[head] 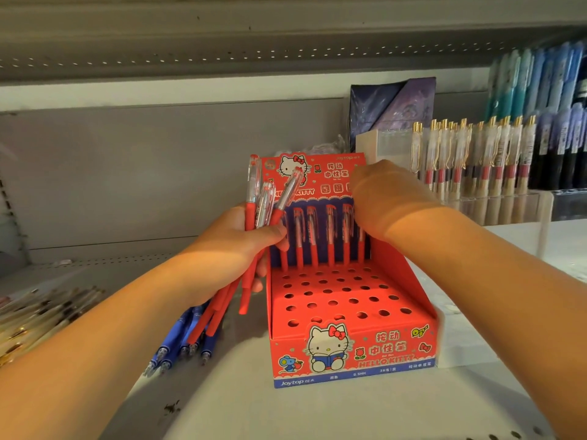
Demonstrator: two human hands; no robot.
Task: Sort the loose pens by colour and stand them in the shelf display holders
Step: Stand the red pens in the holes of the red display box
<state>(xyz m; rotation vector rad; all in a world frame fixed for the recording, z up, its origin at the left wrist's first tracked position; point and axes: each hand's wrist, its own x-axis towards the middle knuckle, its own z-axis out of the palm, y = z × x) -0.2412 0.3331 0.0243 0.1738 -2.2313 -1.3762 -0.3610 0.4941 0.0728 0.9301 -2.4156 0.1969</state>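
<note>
Standing in the back holes of the red display holder (333, 293) is a row of red pens (313, 236). The right hand (387, 198) covers the row's right end, its fingers hidden, so its grip cannot be told. The left hand (235, 246) clasps a bundle of red pens (251, 214) across the row's left end, above blue pens (178, 347) lying on the shelf (254, 408). Gold-clipped pens (476, 154) stand at right.

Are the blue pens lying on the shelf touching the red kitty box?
Apart. The head view shows a strip of bare white shelf between the blue pens and the left side of the red box.
</note>
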